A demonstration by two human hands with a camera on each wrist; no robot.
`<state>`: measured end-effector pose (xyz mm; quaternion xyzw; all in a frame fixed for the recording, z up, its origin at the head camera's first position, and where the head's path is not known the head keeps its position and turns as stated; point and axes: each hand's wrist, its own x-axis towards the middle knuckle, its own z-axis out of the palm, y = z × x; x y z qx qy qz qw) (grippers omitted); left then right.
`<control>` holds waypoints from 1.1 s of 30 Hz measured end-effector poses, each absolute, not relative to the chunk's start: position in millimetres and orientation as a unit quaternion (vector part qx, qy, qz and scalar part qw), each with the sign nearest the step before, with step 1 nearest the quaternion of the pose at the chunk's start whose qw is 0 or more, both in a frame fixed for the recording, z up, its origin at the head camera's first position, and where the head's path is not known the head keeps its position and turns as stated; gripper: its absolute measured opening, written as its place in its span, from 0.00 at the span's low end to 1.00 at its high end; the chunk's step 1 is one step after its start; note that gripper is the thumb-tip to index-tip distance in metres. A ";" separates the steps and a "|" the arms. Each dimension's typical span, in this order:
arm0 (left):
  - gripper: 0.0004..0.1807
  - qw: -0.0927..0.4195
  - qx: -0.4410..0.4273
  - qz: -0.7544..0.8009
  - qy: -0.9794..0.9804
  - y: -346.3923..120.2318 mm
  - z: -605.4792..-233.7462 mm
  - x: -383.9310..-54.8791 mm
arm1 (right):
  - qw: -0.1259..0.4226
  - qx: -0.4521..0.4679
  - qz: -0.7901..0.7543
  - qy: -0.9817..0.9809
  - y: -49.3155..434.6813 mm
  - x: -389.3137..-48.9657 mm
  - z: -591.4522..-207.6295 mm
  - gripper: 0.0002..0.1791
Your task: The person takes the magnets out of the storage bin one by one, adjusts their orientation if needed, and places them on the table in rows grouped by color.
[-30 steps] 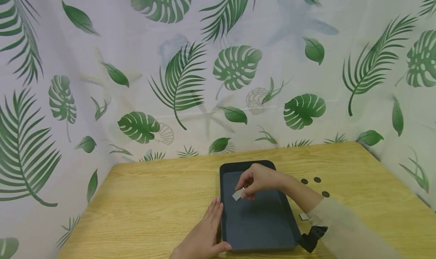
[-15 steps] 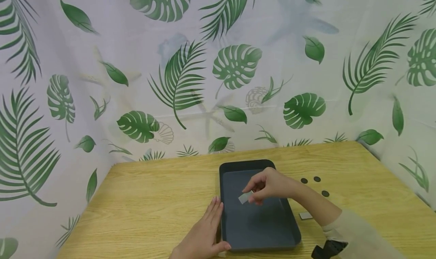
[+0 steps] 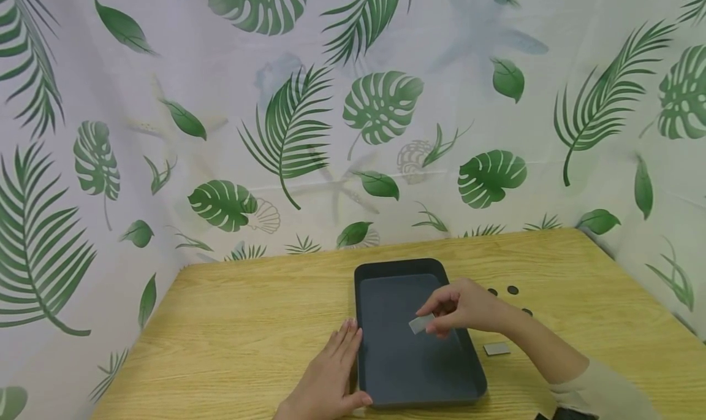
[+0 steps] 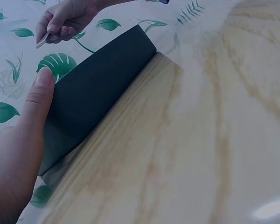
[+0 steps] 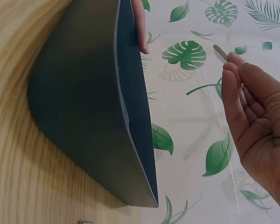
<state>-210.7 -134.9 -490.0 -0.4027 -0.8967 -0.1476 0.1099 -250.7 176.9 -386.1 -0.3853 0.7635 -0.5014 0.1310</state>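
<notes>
A dark grey rectangular tray (image 3: 397, 371) lies on the wooden table. My left hand (image 3: 331, 371) rests against its left wall with straight fingers, the thumb at the near left corner; in the left wrist view the thumb of that left hand (image 4: 30, 126) touches the wall. Over the right half of the tray, my right hand (image 3: 469, 306) pinches a small, flat, light grey rectangular piece (image 3: 421, 324) between thumb and fingertips. The right wrist view shows the thin piece (image 5: 220, 52) edge-on, above the tray rim. What kind of thing it is cannot be made out.
Right of the tray lies a similar flat rectangular piece (image 3: 497, 349) with a pale top. Behind the right forearm are several small black discs (image 3: 513, 290), partly hidden. A leaf-patterned cloth (image 3: 309, 132) hangs behind the wooden table (image 3: 248, 328).
My right hand has moved right and slightly nearer over the tray, still pinching the grey piece. The forearm has uncovered the rectangular piece on the table. My left hand stays put.
</notes>
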 end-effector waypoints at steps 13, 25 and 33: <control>0.52 0.097 -0.397 -0.147 -0.901 -135.3 -487.7 -210.0 | 0.116 -0.323 -0.519 0.783 210.9 -240.6 -385.4 0.14; 0.53 0.091 -0.402 -0.154 -0.898 -135.5 -489.7 -211.3 | 0.113 -0.254 -0.529 0.802 246.4 -237.2 -384.0 0.16; 0.53 0.098 -0.402 -0.147 -0.898 -135.2 -491.4 -212.0 | 0.101 -0.239 -0.528 0.809 264.6 -234.4 -382.6 0.16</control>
